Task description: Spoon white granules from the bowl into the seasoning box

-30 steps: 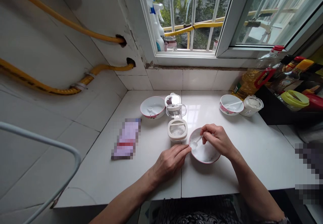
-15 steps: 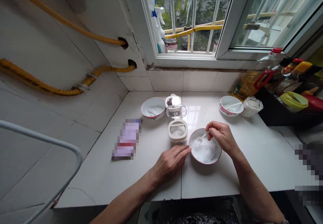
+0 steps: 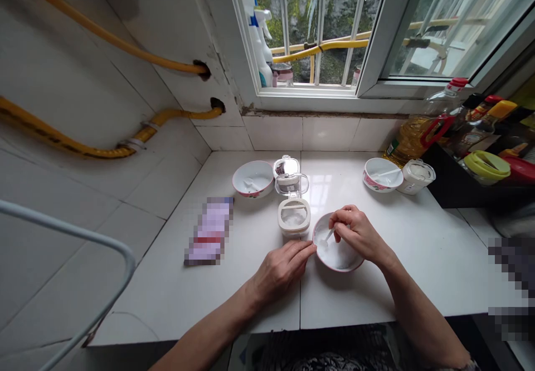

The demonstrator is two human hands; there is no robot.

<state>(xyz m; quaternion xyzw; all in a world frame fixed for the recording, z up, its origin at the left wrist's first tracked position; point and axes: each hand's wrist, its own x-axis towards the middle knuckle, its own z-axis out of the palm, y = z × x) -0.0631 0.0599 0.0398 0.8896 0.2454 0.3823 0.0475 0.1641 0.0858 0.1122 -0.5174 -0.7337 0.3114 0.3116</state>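
Observation:
A white bowl with a pink rim [image 3: 346, 269] sits on the counter with white grains [image 3: 340, 257] in it. My left hand [image 3: 288, 262] rests beside it, fingers held together and their tips gripping its left rim; the thumb is mostly hidden. Between the closed fingers of my right hand [image 3: 351, 229] is a small white spoon [image 3: 327, 239], its head down at the grains in the left part of the bowl. Just behind my left hand stands a jar with its clear lid raised [image 3: 293, 218], white grains inside.
Behind the jar stands a second lidded jar [image 3: 286, 167], beside a flowered bowl with a spoon [image 3: 251, 180]. Another flowered bowl [image 3: 382, 176] and a white jar [image 3: 416, 178] stand at right, near an oil bottle [image 3: 412, 131]. A blurred purple packet [image 3: 211, 229] lies left.
My right hand has moved left and slightly lower over the bowl with the spoon. The spoon's head is now nearer the left rim. My left hand has stayed at the rim.

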